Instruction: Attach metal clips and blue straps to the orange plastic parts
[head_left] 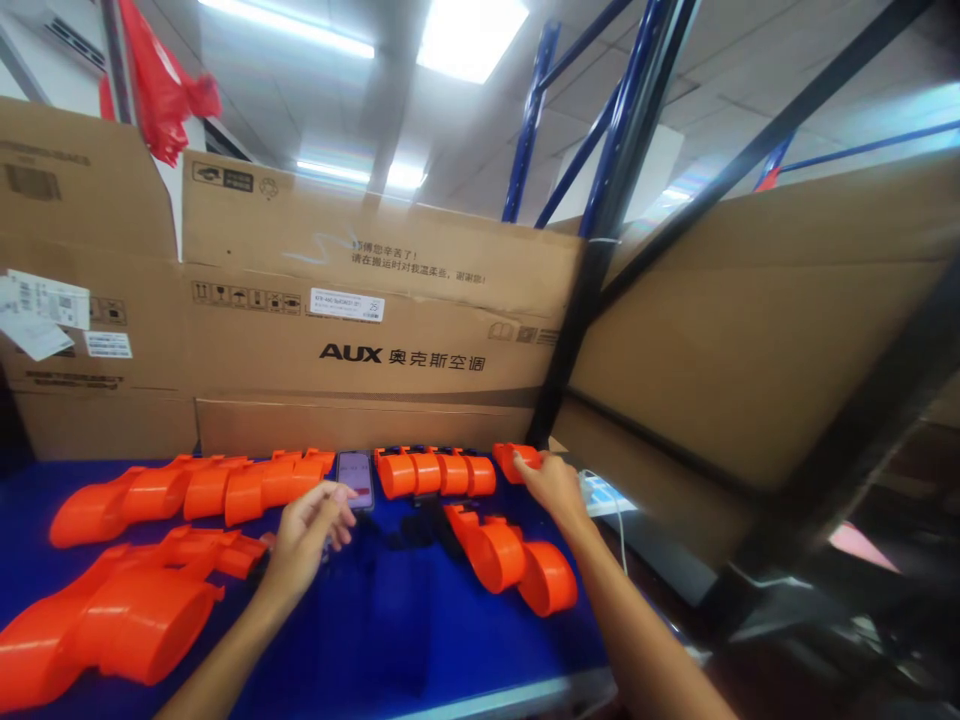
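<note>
Fingers (pixel 534 462) of right hand (pixel 553 487) on one orange part (pixel 516 458); one phone (pixel 355 478).

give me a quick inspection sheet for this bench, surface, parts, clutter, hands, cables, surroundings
surface: blue table, bare patch at the middle
job's things: orange plastic parts in rows; one orange part at the far right under the right hand; phone lying flat, screen lit
clutter: black pieces between the rows, too dark to tell
hands: left hand beside the phone, fingers curled; right hand on the orange part
cables: white cable off the table's right edge
surroundings: cardboard boxes behind, dark rack post, ceiling lights
</note>
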